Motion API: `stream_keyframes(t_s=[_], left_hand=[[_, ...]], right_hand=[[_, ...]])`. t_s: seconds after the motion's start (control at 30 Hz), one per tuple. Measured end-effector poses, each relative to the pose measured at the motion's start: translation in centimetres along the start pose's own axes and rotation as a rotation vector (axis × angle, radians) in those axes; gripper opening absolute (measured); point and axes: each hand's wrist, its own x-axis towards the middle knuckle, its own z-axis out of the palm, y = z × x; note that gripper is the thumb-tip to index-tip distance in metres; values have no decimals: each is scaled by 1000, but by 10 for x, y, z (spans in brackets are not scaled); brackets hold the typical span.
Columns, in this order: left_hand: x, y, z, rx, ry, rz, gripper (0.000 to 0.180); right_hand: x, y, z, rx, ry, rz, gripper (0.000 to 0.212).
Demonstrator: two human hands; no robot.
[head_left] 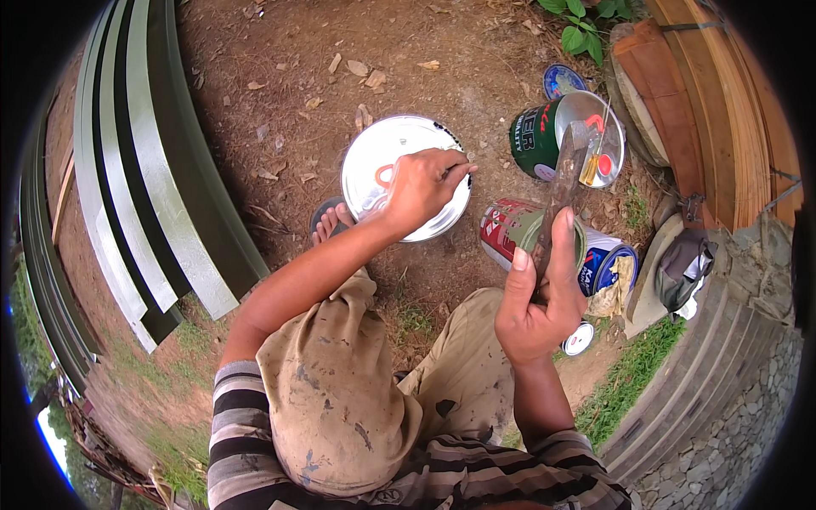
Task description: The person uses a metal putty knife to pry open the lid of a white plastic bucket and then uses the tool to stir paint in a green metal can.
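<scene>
My left hand point(425, 189) is over the silver-white round lid point(408, 223) of a large can standing on the dirt. Its thumb and fingers are pinched together at the lid's right rim; whether something small is between them is hidden. An orange-red ring point(384, 175) shows on the lid beside my wrist, and dark spots mark the far rim. Raised on the right, my right hand point(540, 319) grips a rusty, flat metal bar point(561, 187) that points up and away from me, its far end rounded. The bar passes in front of several paint cans.
A green can point(531, 140) has a yellow-handled screwdriver point(589, 170) on its top. Nearby are a red can point(501, 228), a blue can point(602, 270), a blue lid point(563, 81) and a small white can point(579, 338). Long metal channels point(174, 161) lie left; planks point(722, 110) stand right.
</scene>
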Motion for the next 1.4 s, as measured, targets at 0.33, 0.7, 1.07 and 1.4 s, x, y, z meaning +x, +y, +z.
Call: stream_keyframes(t_s=[0.33,0.7,1.07,1.4], left_hand=[[1,-3,1,42,-1,104,14],[1,-6,2,111,-62,169,8],[0,-10,2,1,28,57,14],[5,-2,2,36,66,-4,17]], right_hand=[[9,-3,-9,-6,19,-61,52],[-10,33,5,-203,-249,35,48],[-14,16,-7,74,37,226,51],[-30,15,-6,137,-46,360,53]])
